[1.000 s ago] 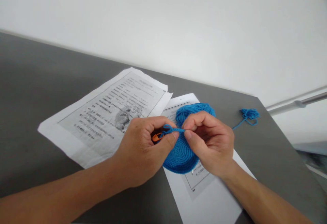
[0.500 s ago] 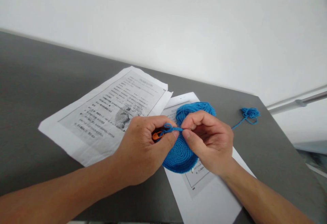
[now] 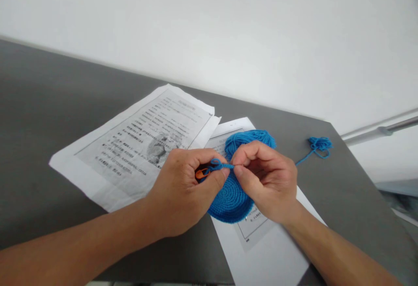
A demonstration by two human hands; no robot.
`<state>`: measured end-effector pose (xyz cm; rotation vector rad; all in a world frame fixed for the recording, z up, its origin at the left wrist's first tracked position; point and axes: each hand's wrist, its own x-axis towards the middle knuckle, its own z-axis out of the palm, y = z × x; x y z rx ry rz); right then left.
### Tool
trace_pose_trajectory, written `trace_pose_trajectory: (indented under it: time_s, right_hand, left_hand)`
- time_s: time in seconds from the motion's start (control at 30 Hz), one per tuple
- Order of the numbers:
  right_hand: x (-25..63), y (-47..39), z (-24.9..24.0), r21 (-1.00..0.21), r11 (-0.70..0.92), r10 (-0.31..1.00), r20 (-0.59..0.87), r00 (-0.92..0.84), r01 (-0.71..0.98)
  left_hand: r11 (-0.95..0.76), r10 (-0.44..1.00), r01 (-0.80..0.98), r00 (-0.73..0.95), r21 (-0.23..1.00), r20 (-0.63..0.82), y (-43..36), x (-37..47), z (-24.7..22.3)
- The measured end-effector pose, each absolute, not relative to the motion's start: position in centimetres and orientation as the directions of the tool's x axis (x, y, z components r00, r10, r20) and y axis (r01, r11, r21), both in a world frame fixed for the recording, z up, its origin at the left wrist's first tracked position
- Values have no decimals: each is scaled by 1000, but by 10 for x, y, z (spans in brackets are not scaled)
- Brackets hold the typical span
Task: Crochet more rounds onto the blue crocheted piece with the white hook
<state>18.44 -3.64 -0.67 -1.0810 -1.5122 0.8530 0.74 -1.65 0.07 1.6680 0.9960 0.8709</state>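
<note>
Hands (image 3: 186, 190) (image 3: 269, 183) in facing pinches on crochet (image 3: 223, 165)

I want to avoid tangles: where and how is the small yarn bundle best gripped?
Probably pinch the small yarn bundle at its top, from the right: strands bunch thickest there, and the loose tail leads left toward the right hand.

A gray table (image 3: 58, 103), white wall (image 3: 209, 38) and papers (image 3: 130, 146) suggest an indoor workspace.
</note>
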Motion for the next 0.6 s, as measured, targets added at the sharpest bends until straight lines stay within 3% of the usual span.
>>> trace_pose_trajectory:
  time_s: [0.6]
  right_hand:
    - [184, -36, -5, -898, 368, 929, 362, -71, 241]
  left_hand:
    - [-226, 895, 245, 435, 943, 101, -16, 8, 1]
